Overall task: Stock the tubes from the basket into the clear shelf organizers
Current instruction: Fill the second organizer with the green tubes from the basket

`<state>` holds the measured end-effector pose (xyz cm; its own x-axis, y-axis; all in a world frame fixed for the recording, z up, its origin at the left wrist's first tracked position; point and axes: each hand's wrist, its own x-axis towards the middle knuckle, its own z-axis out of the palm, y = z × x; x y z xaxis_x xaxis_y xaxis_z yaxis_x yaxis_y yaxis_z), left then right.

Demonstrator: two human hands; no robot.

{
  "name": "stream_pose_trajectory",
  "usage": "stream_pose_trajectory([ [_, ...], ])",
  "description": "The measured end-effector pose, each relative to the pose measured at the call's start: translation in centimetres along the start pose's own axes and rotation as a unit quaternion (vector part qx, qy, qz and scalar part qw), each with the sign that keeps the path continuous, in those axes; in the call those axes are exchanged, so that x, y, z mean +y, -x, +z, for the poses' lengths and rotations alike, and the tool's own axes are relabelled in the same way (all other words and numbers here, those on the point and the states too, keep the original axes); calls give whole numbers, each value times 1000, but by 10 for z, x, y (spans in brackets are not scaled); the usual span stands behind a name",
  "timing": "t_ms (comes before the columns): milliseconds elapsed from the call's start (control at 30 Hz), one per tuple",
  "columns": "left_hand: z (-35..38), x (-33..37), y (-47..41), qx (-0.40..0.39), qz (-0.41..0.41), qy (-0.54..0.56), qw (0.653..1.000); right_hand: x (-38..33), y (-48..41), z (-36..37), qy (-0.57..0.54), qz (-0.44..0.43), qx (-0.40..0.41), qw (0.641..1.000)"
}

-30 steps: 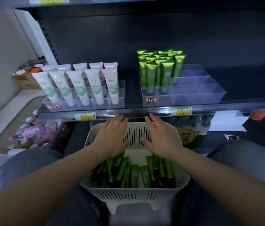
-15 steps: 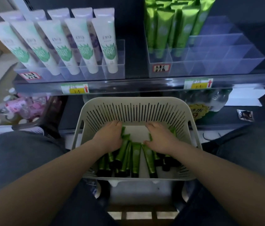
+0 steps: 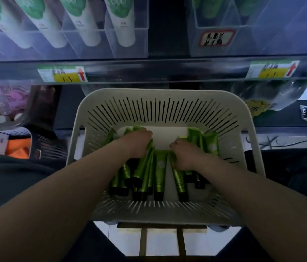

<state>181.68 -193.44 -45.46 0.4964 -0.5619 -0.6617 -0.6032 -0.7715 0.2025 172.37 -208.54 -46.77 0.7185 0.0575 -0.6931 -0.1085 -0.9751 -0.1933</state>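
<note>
Left grip (image 3: 135,144) and right grip (image 3: 184,156) inside basket (image 3: 99,99), each clenched on several tubes (image 3: 144,171), likely to lift bunches.

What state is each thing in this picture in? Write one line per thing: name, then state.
left hand: curled, gripping green tubes
right hand: curled, gripping green tubes
green tubes: lying in basket, caps toward the person
basket: partly filled with tubes
white tubes: standing in clear organizer

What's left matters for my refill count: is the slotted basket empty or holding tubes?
Partly full: green tubes lie on the slotted basket floor; left hand and right hand grip some.
</note>
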Motion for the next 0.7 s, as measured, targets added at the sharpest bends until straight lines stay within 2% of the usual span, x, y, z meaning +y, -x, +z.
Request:
stream_pose_trajectory([
  [167,4,-5,-19,-43,26,0,999,0,-11,8,57,-13,-17,998],
  [267,2,-8,-27,-51,44,0,998,-1,-15,11,76,-16,-1,997],
  [700,0,-11,-33,-10,69,7,998,3,-19,9,59,-37,37,997],
])
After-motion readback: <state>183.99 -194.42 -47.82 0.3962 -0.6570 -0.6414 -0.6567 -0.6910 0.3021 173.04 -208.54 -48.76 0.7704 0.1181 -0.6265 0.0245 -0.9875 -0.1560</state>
